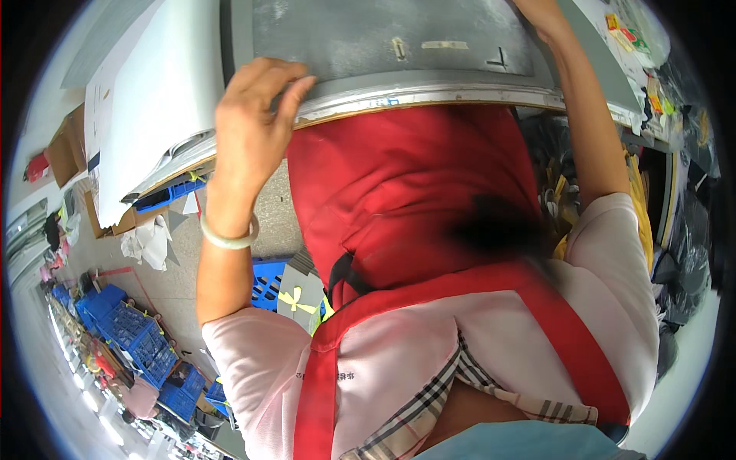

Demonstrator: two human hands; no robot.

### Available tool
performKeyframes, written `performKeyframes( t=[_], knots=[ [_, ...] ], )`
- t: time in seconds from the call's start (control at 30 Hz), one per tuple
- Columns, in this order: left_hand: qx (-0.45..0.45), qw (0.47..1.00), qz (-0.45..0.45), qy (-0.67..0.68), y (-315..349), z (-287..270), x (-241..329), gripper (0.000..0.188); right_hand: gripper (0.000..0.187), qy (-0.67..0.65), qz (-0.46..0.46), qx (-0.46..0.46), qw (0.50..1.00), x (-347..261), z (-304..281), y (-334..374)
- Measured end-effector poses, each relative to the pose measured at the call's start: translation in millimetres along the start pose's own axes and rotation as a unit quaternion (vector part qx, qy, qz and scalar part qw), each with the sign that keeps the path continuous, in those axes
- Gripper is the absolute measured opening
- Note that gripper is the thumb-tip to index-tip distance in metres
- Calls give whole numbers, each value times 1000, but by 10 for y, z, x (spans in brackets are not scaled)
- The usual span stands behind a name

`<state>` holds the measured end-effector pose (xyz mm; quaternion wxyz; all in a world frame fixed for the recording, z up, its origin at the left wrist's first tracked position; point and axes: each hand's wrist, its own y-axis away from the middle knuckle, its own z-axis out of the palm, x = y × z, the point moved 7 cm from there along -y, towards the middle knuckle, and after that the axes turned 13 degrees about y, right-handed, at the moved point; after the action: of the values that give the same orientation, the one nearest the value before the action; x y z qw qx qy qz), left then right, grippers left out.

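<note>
A dark grey flat panel (pixel 360 46) lies on the worktable in front of me, with small pale tape strips and a dark corner mark on it. My left hand (pixel 257 107) rests at the panel's near left corner. Its fingers are curled and the thumb tip comes close to the index finger; whatever sits between them, if anything, is too small to make out. At the top edge of the view, my right hand (pixel 539 14) reaches over the panel's right side. Its fingers are cut off by the picture's edge.
Large white sheets (pixel 157 84) are stacked left of the panel. The table's pale front edge (pixel 429 100) runs just before my red apron (pixel 414 176). Blue crates (pixel 142 337) stand on the floor at left. Clear plastic bags (pixel 694 130) crowd the right side.
</note>
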<state>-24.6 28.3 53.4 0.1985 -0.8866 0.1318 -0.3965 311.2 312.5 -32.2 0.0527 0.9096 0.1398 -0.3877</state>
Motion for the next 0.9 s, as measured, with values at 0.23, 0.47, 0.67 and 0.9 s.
performKeyframes(
  t=[0.23, 0.47, 0.67, 0.9],
  knots=[
    [-101, 989, -95, -56, 73, 325, -175, 26, 23, 21, 2, 8, 1000, -178, -17, 40],
    [-70, 992, -73, -71, 164, 260, -223, 25, 23, -14, 6, -2, 1000, -223, 105, 29],
    [-59, 992, -81, -74, 176, 258, -236, 24, 23, -8, -6, -13, 1000, -199, 118, 12],
    [-53, 993, -68, -80, 199, 262, -219, 23, 21, -44, 7, -36, 998, -144, 156, 19]
  ],
)
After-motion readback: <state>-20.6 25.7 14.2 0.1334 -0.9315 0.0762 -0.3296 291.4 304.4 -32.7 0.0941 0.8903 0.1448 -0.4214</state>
